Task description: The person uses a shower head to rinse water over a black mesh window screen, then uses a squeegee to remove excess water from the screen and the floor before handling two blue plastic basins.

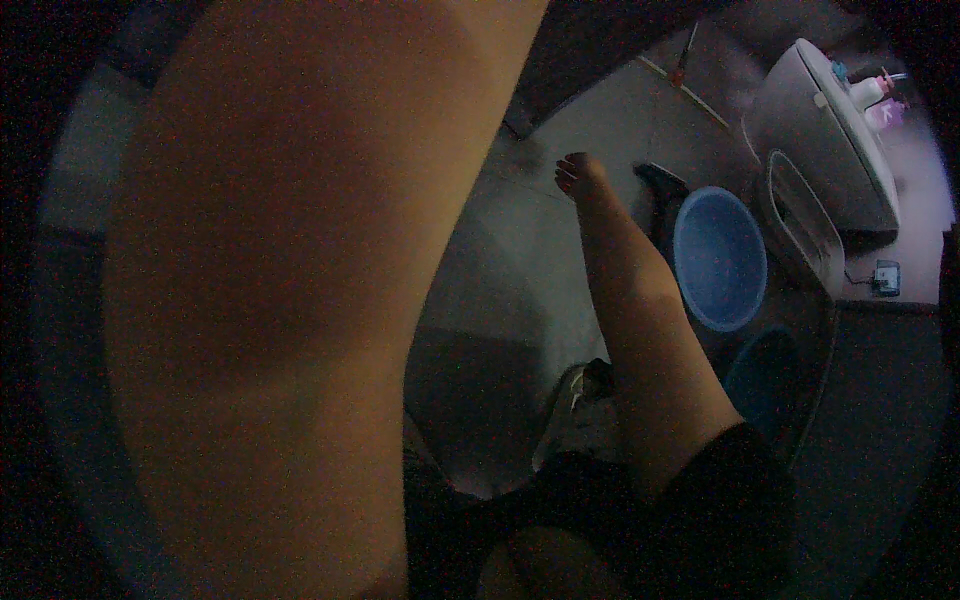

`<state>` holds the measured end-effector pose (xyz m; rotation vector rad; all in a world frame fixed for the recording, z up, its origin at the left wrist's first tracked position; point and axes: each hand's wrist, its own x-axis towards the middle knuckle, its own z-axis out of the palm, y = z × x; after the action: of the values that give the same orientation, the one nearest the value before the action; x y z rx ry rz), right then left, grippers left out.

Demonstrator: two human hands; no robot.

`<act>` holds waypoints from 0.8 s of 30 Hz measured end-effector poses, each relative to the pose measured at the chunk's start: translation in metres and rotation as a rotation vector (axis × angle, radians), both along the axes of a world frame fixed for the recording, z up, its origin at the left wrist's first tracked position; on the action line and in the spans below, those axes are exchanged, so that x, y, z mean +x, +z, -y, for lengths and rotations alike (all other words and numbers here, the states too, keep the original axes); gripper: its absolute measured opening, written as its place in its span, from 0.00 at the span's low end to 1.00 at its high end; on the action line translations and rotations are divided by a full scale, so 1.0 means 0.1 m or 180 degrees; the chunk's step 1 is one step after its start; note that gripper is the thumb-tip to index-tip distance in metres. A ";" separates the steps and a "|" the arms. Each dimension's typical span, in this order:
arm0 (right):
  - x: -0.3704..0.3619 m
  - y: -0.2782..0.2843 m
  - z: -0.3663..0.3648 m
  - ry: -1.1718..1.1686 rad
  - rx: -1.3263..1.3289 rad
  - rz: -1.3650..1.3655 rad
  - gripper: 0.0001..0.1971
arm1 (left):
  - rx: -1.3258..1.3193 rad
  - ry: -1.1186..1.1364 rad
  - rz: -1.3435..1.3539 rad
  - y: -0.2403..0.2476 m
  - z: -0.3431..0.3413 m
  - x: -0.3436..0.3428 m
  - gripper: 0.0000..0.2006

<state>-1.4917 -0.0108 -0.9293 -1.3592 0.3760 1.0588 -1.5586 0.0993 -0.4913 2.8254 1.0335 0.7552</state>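
Observation:
My left forearm is raised very close to the camera and fills the left side as a large bare shape; its hand lies outside the picture. From a dark sleeve at the lower right, my right arm stretches forward. My right hand [580, 174] hangs over the grey floor [500, 230], fingers curled in, and the dim light hides whether anything is inside them. Right of that forearm stands a round blue basin [720, 262]. Between hand and basin lies a dark object [661, 182], too dim to name.
At the right are a pale toilet tank [830, 150] with a white pump bottle [868, 93] and a purple bottle [886, 115] on top, and what looks like a toilet seat [812, 215]. A thin pole [705, 105] lies behind. A darker teal basin [765, 375] sits nearer me.

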 end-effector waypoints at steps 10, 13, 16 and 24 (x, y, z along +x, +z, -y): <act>0.14 -0.09 -0.20 -0.0004 -0.0001 0.0094 0.10 | -0.0264 0.0122 0.0377 -0.08 -0.10 -0.09 0.36; 0.05 -0.07 -0.22 -0.0087 -0.0038 0.0045 0.09 | -0.0235 0.0240 0.0470 -0.10 -0.15 -0.17 0.36; 0.07 -0.09 -0.21 -0.0048 -0.0027 0.0010 0.10 | -0.0231 0.0247 0.0432 -0.10 -0.18 -0.18 0.35; 0.10 -0.12 -0.17 -0.0024 0.0066 0.0112 0.10 | -0.0450 0.0138 0.0508 -0.08 -0.18 -0.19 0.33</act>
<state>-1.4821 0.0059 -0.9412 -1.3554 0.3431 1.0287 -1.5777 0.1177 -0.4990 2.5855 1.0799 0.8592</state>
